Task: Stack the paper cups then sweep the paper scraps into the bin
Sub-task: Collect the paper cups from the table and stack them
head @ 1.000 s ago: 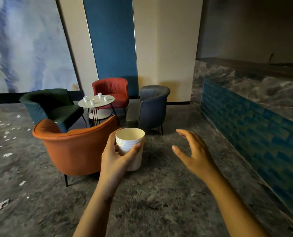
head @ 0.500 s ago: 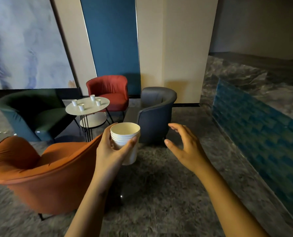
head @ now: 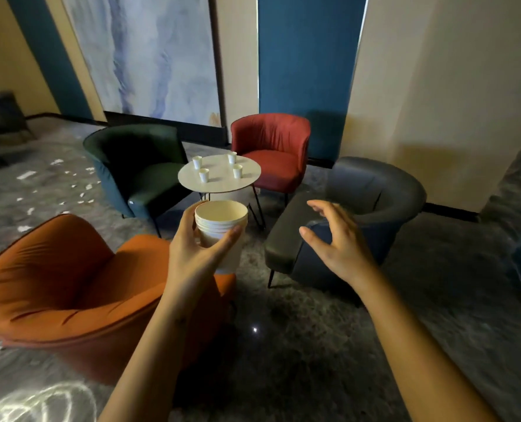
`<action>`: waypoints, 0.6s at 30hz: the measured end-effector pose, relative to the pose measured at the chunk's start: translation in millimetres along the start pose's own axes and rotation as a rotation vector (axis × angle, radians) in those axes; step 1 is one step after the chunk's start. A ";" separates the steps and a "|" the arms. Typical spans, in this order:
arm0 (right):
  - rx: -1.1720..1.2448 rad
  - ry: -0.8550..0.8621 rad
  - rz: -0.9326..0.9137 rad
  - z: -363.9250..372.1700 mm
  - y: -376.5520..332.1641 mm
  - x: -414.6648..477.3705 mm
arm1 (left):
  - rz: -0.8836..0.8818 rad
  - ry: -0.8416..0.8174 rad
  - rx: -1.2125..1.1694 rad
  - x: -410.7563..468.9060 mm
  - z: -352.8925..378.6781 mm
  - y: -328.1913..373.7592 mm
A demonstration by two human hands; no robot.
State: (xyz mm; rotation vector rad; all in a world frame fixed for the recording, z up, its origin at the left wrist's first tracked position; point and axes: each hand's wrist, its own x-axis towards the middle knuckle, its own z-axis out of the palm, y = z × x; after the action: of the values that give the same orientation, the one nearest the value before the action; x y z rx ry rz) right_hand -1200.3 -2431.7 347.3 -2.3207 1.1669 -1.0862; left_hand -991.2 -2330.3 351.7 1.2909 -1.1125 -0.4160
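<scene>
My left hand (head: 192, 251) grips a stack of white paper cups (head: 222, 229), held upright at chest height. To its right my right hand (head: 337, 242) hovers with its fingers spread and loosely bent, holding nothing. Ahead stands a small round white table (head: 219, 185) with several single paper cups (head: 204, 175) upright on it. White paper scraps (head: 26, 175) lie scattered over the dark floor at the left. No bin is in view.
Around the table stand an orange armchair (head: 70, 287) near left, a dark green one (head: 137, 166) far left, a red one (head: 271, 147) behind, and a grey-blue one (head: 359, 214) at the right. A gap runs between the orange and grey-blue chairs.
The view has come closer to the table and turned left; the orange chair now sits beside me. The stack stays in my left hand, and my right hand stays open beside it.
</scene>
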 end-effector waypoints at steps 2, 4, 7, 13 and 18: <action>0.042 -0.029 -0.019 21.7 24.3 38.9 | -0.027 0.057 0.023 32.0 9.6 -23.1; 0.061 -0.063 -0.045 46.6 50.6 77.2 | -0.041 0.101 0.038 67.6 20.2 -51.7; 0.060 -0.098 -0.073 84.4 90.1 142.9 | -0.044 0.118 0.031 130.4 39.3 -97.2; 0.091 -0.106 -0.087 142.9 132.5 300.6 | -0.045 0.121 0.059 290.6 66.2 -153.2; 0.113 -0.164 -0.065 191.6 177.6 396.7 | -0.070 0.135 0.063 398.3 86.7 -200.9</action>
State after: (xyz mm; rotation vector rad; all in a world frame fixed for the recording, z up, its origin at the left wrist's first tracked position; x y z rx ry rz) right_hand -1003.4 -2862.5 312.1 -2.3243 0.9523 -0.9371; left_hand -816.8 -2749.1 326.7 1.3958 -0.9758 -0.3434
